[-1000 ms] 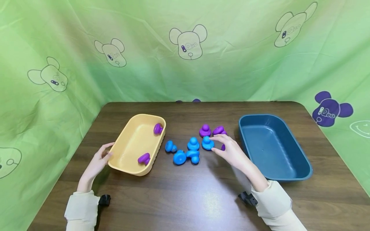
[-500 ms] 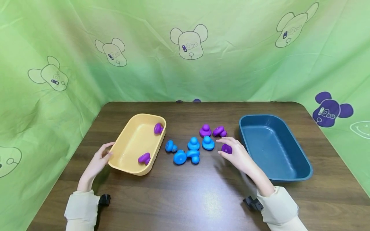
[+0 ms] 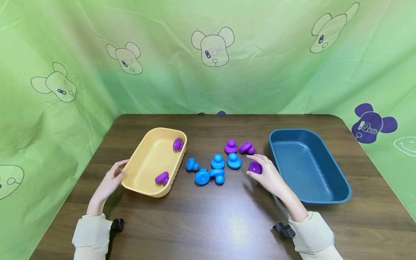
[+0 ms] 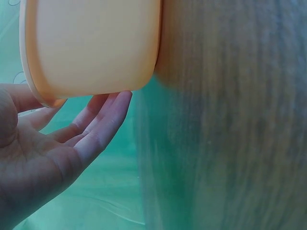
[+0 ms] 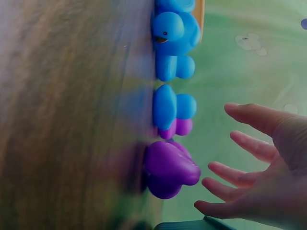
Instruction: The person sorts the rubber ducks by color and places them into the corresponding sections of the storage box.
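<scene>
My left hand [image 3: 107, 187] rests against the near left side of the yellow tray [image 3: 133, 187], fingers fairly straight; in the left wrist view its fingertips [image 4: 125, 98] touch the tray's outer wall. Two purple toy ducks [image 3: 177, 144] lie inside that tray. My right hand [image 3: 268, 175] hovers over the table with fingers spread and nothing held, around a purple toy duck [image 3: 255, 167]. In the right wrist view a gap shows between hand and purple duck [image 5: 170, 165]. Two more purple ducks [image 3: 231, 147] and several blue toy ducks [image 3: 202, 177] stand or lie mid-table.
A dark blue tray [image 3: 339, 184] sits on the right of the wooden table [image 3: 195, 224], just beyond my right hand. Green printed cloth [image 3: 162, 86] hangs behind and at both sides.
My right hand has moved right, from beside a blue duck to the purple duck near the dark blue tray. The left hand and the ducks stay put.
</scene>
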A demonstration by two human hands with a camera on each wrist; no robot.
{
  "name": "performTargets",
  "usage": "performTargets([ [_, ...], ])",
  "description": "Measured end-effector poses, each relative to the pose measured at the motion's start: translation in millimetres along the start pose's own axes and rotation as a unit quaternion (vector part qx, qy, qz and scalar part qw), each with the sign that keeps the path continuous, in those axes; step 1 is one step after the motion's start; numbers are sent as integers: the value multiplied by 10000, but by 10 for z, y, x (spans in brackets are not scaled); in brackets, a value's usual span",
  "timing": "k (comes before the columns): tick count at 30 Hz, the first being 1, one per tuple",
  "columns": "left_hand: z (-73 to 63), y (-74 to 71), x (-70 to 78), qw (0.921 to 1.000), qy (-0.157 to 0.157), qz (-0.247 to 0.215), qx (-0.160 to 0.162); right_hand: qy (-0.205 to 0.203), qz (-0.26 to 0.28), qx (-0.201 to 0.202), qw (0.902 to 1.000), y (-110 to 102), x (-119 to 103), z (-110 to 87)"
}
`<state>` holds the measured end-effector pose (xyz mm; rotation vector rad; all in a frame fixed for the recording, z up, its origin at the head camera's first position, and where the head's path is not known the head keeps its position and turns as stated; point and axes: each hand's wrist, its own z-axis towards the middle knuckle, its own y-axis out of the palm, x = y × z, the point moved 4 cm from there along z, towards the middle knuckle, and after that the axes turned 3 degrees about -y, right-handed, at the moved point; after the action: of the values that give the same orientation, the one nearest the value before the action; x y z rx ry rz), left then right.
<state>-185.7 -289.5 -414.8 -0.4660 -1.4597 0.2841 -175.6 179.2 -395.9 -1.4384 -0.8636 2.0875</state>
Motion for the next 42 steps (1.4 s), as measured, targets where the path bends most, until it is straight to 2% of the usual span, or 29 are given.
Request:
performTargets([
  [16,-8,-9,22,9992,-380,-20,-153,344,65,-150,9993,72,175,-16],
  [33,1,-11,13,9990,-425,-53,-113,470,-135,-368,9981,81,200,1],
  [42,2,-8,-8,9994,-342,5,-37,622,-196,-565,9963,83,225,-8],
])
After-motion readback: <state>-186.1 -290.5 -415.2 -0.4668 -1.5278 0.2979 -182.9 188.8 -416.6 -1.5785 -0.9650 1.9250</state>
